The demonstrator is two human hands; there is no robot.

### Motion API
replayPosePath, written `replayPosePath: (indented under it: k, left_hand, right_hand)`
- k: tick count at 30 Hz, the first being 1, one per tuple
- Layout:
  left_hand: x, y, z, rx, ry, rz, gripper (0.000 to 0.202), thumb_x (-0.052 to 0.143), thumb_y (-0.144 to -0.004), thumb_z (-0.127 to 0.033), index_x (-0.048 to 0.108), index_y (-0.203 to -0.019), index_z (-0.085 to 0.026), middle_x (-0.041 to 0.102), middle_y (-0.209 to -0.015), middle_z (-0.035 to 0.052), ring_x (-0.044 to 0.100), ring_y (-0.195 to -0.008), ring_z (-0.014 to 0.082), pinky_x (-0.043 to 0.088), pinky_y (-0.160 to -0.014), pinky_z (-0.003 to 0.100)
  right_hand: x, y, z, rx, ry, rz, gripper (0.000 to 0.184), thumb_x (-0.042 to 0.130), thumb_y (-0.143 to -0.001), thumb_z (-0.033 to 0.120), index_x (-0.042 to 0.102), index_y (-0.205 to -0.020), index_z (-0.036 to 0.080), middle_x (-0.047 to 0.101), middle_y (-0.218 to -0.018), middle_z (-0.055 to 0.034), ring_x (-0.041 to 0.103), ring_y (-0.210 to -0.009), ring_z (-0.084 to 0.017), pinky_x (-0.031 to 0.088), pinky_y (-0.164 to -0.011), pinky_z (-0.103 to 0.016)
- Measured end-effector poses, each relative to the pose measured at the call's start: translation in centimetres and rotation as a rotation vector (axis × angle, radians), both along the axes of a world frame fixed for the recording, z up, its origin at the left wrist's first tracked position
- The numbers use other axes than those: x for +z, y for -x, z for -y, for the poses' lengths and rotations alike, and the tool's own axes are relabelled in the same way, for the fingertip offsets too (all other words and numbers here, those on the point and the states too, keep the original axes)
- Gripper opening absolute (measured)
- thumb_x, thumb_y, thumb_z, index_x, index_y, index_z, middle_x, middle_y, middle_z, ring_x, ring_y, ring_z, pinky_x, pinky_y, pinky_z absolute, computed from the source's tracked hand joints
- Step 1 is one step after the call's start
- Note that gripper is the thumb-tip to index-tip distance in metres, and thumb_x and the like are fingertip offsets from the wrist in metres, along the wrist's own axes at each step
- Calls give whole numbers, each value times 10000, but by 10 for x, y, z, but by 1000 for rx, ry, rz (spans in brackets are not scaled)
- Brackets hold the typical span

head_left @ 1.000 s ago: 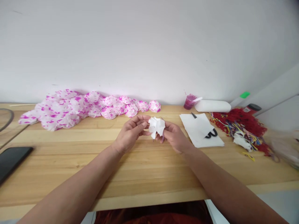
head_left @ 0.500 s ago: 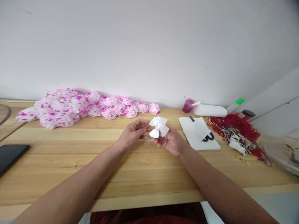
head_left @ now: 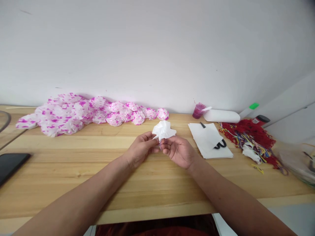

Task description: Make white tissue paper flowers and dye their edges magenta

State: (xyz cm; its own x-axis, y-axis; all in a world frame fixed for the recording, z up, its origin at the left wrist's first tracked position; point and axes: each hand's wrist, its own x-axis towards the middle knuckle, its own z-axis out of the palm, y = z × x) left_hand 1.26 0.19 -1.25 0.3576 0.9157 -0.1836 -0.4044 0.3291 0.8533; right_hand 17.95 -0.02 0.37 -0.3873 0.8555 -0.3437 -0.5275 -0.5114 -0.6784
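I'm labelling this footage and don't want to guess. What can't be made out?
Head view only:
Purple strand below the bunched white paper: ends too small, lost between left hand and right hand.
Scissors: middle covered by a paper sheet.
Flat black device: cut off by left edge.
Clear plastic bag: contents blurred, cut off by right edge.

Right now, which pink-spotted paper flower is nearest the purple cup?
The rightmost spotted flower, at the end of the row, beyond the white paper being held. The other spotted flowers all lie farther left, away from the purple cup.
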Motion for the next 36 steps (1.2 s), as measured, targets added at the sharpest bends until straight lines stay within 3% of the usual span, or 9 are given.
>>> replayPosePath:
  k: [5, 10, 16, 23, 28, 32, 36]
  left_hand:
    - [2, -1, -1, 99, -31, -6, 365, 870, -682, -287, 695, -976, -158, 725, -903, 55, 668, -742, 135, 532, -644, 239]
    - [6, 0, -1, 123, -43, -23, 355, 878, -657, -315, 683, -902, -146, 705, -822, 42, 655, -701, 133, 518, -605, 235]
    - [4, 2, -3, 106, -28, -126, 285, 824, -688, -332, 670, -835, -142, 653, -683, 14, 569, -569, 88, 397, -481, 177]
    - [7, 4, -5, 75, -79, -325, 245, 740, -699, -354, 620, -622, -155, 570, -509, -3, 441, -417, 63, 285, -382, 173]
    - [9, 5, -6, 97, -107, -331, 215, 704, -702, -355, 661, -716, -145, 637, -608, 30, 540, -496, 95, 347, -399, 172]
    - [9, 6, -5, 143, -93, -357, 133, 674, -675, -273, 624, -713, -156, 575, -539, -17, 444, -416, 67, 316, -378, 173]
    - [10, 3, -4, 135, -65, -342, 145, 675, -634, -224, 611, -749, -163, 539, -493, -38, 388, -386, 58, 267, -360, 170]
  right_hand:
    - [-3, 1, 0, -14, 3, 5, 229, 473, -938, 201, 691, -946, 132, 742, -768, -79, 700, -638, -153, 565, -561, -223]
    - [-3, -1, -1, 21, -10, -10, 252, 502, -933, 251, 675, -1077, 138, 750, -819, -76, 711, -669, -167, 569, -581, -244]
    - [-4, -5, 1, 104, -83, -65, 260, 592, -855, 250, 693, -1046, 105, 752, -925, -112, 719, -798, -173, 587, -728, -261]
    - [-3, -1, 3, 97, -126, 23, 161, 703, -822, 237, 693, -960, 155, 753, -834, -64, 695, -687, -135, 565, -595, -202]
    - [-5, 0, -1, 58, -70, 12, 178, 739, -797, 226, 704, -951, 143, 757, -823, -59, 695, -661, -119, 568, -582, -176]
    - [-8, -1, -1, 121, -63, 26, 281, 801, -718, 196, 717, -979, 132, 762, -846, -65, 704, -693, -127, 577, -615, -185]
    - [-16, 0, -1, 187, -81, 47, 309, 822, -643, 119, 706, -928, 150, 733, -763, -23, 660, -629, -106, 523, -548, -181]
